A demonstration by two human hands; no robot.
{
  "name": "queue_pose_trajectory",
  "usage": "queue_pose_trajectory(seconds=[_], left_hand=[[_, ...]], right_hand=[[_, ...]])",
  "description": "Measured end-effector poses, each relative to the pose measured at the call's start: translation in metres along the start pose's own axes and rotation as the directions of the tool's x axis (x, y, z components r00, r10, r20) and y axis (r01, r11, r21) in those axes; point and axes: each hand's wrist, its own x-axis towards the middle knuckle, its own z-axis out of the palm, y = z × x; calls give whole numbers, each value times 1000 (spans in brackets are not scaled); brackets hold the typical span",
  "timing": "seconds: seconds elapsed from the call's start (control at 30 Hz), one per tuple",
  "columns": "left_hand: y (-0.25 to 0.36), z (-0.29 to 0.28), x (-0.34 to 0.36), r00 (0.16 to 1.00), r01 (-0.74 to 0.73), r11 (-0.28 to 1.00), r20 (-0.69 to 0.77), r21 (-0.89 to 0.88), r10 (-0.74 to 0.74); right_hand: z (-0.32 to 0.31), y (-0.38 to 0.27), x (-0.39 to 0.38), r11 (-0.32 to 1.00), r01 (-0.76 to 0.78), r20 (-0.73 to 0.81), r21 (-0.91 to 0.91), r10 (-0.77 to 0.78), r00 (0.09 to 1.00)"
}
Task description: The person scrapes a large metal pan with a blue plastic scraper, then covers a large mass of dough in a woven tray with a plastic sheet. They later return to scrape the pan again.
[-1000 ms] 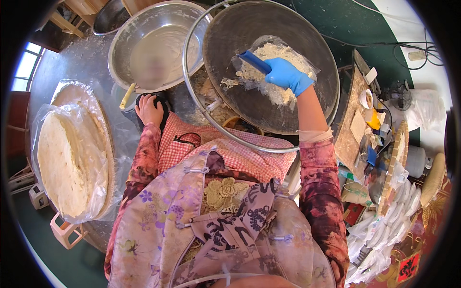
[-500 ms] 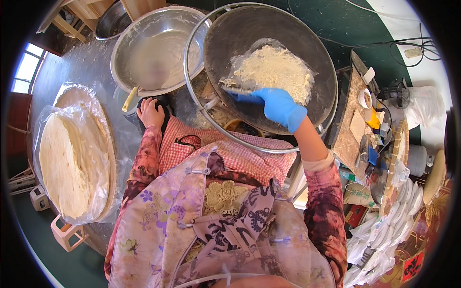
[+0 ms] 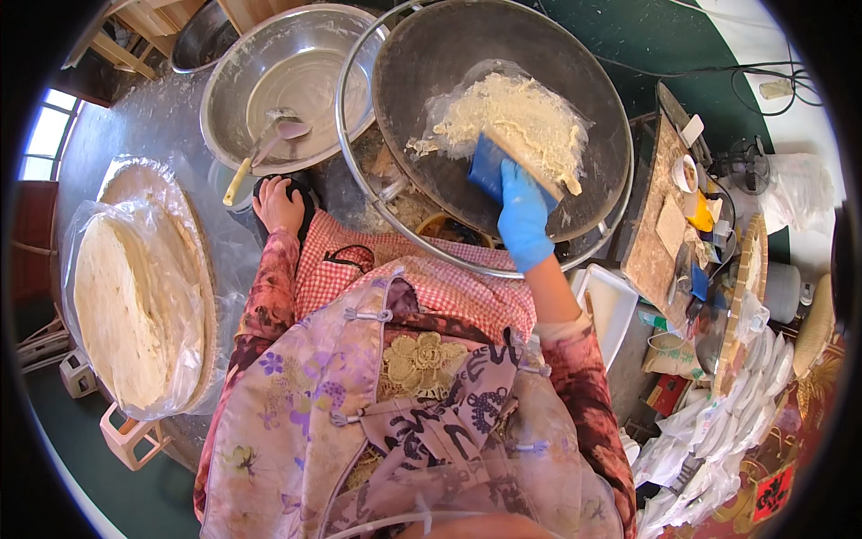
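Dark griddle [image 3: 411, 81] beneath, right hand [image 3: 523, 214] stretches forward, grip closed round blue scraper [image 3: 487, 169]; left hand [image 3: 279, 208] spread

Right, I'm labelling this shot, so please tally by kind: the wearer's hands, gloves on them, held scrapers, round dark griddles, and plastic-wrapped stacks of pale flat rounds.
Hands: 2 (bare left hand, gloved right hand)
Gloves: 1 (blue glove, on the right)
Held scrapers: 1 (blue scraper)
Griddles: 1 (round dark griddle)
Wrapped stacks: 1 (stack of pale flat rounds)
Total: 6
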Motion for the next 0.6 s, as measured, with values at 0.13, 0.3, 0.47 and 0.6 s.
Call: queue_pose_trajectory(seconds=[0.13, 0.3, 0.47, 0.6], left_hand=[[1, 1, 1, 1000, 1, 1000, 0, 7, -1], [-3, 1, 0, 1000, -5, 1000, -12, 1, 5], [-4, 0, -1, 1000, 13, 1000, -22, -20, -13], [-5, -1, -1, 999, 28, 999, -22, -21, -28]], right_hand=[[-29, -15, -40, 978, 207, 16, 17, -207, 978], [-82, 35, -27, 921, -47, 24, 386, 41, 999], [-104, 133, 29, 796, -586, 246, 151, 544, 802], [-83, 142, 70, 545, -584, 394, 602, 433, 811]])
